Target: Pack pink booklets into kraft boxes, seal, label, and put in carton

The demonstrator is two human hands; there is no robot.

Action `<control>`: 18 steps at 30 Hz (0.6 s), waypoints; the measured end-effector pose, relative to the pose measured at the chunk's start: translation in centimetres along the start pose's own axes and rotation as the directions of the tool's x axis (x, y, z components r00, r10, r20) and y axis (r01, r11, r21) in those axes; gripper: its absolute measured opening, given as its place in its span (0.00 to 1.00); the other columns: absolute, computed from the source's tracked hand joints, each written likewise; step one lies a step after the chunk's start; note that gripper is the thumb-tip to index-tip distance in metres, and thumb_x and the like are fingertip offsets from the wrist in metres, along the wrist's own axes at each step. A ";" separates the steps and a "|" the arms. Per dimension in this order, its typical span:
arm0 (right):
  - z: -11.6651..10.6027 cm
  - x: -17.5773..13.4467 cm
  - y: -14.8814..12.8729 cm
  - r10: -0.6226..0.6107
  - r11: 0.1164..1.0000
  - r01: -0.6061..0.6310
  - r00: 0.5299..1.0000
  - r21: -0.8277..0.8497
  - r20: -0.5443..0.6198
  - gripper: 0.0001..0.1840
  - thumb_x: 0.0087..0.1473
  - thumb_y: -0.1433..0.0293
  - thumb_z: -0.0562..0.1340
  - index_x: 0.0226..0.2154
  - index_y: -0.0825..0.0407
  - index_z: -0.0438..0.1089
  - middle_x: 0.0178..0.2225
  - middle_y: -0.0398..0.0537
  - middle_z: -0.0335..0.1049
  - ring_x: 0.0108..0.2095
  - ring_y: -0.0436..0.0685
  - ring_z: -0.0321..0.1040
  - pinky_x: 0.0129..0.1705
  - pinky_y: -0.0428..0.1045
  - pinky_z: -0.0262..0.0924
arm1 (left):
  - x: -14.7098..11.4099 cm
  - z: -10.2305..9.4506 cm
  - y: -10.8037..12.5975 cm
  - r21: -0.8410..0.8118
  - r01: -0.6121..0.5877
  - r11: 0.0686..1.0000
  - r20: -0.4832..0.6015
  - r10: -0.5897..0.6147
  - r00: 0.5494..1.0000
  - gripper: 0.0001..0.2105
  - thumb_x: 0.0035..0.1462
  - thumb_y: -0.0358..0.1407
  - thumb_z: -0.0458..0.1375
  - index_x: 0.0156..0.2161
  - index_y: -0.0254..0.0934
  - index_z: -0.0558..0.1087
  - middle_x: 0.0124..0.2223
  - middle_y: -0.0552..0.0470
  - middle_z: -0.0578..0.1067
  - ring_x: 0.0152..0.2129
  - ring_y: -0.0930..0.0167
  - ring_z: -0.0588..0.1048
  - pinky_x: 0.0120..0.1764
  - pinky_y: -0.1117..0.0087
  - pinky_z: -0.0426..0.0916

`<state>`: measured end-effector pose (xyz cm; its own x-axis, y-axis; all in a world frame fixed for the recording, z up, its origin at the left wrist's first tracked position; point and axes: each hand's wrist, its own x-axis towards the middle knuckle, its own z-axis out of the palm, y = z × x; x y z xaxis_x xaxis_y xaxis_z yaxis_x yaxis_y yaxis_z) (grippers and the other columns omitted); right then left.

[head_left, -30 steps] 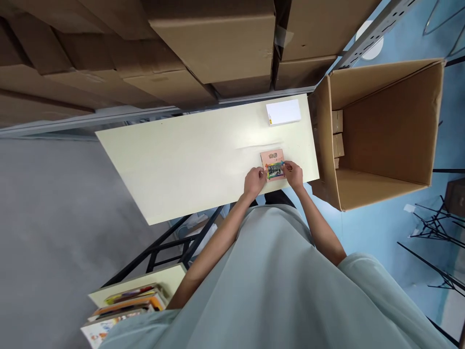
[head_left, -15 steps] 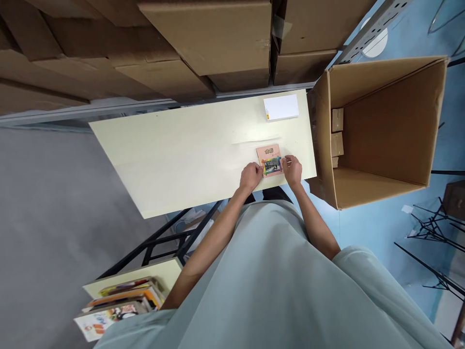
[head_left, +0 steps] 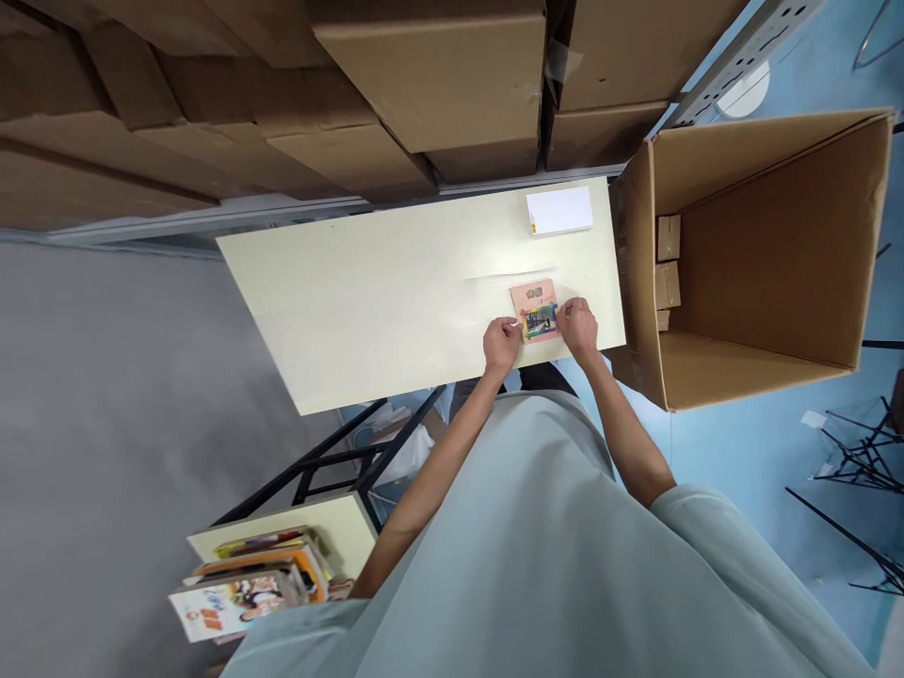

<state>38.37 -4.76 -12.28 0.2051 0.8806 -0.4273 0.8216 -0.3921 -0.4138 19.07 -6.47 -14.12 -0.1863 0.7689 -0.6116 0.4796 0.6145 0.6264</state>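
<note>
A small pink book [head_left: 535, 294] with a dark picture in a rainbow-coloured frame on its cover lies near the front edge of the pale table [head_left: 395, 301]. At its left edge is my left hand [head_left: 502, 345], with thumb and fingers pinched together on the border. My right hand [head_left: 579, 327] has its fingers closed on the opposite edge. The fingertips are small in the view, and the underside of the book is hidden. Farther back on the same table lies a flat white box [head_left: 560, 210] with a yellow mark at one corner.
A large open cardboard box [head_left: 769, 273] stands right of the table, with several small brown boxes [head_left: 667, 284] inside. Stacked cartons [head_left: 438, 85] fill the shelf behind. Lower left, a pile of books and magazines [head_left: 247, 593] rests on a ledge beside a black metal frame [head_left: 331, 461].
The whole view has shifted, so everything appears slightly farther right. Both hands stay at the sides of the book, with small finger movements at its edges.
</note>
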 end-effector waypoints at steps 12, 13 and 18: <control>-0.2 0.6 -1.3 -0.018 0.992 0.027 0.997 -0.121 0.072 0.08 0.75 0.69 0.54 0.46 0.52 0.68 0.52 0.63 0.73 0.44 0.65 0.75 0.42 0.53 0.66 | 0.3 0.8 0.0 -0.155 0.049 0.987 -0.084 -0.063 0.994 0.12 0.60 0.35 0.64 0.48 0.37 0.84 0.40 0.47 0.83 0.34 0.67 0.80 0.47 0.64 0.76; -0.3 0.6 -1.3 -0.028 0.992 0.036 0.997 -0.124 0.067 0.08 0.75 0.70 0.54 0.45 0.52 0.67 0.52 0.63 0.73 0.45 0.66 0.75 0.42 0.54 0.66 | 0.3 0.8 -0.1 -0.168 0.050 0.984 -0.085 -0.065 0.994 0.13 0.60 0.34 0.64 0.48 0.36 0.84 0.41 0.47 0.83 0.34 0.67 0.79 0.48 0.64 0.76; -0.2 0.4 -0.7 -0.041 0.997 0.040 0.999 0.073 0.010 0.04 0.72 0.67 0.56 0.42 0.49 0.65 0.46 0.58 0.76 0.43 0.64 0.76 0.45 0.54 0.68 | 0.4 0.9 -0.3 -0.209 0.036 0.977 -0.083 -0.055 0.995 0.13 0.60 0.34 0.63 0.49 0.39 0.84 0.44 0.47 0.83 0.35 0.67 0.79 0.50 0.63 0.77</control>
<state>37.95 -4.07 -12.02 0.1655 0.8931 -0.4183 0.7882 -0.3747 -0.4882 19.63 -6.49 -14.93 -0.2826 0.7461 -0.6028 0.2824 0.6653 0.6911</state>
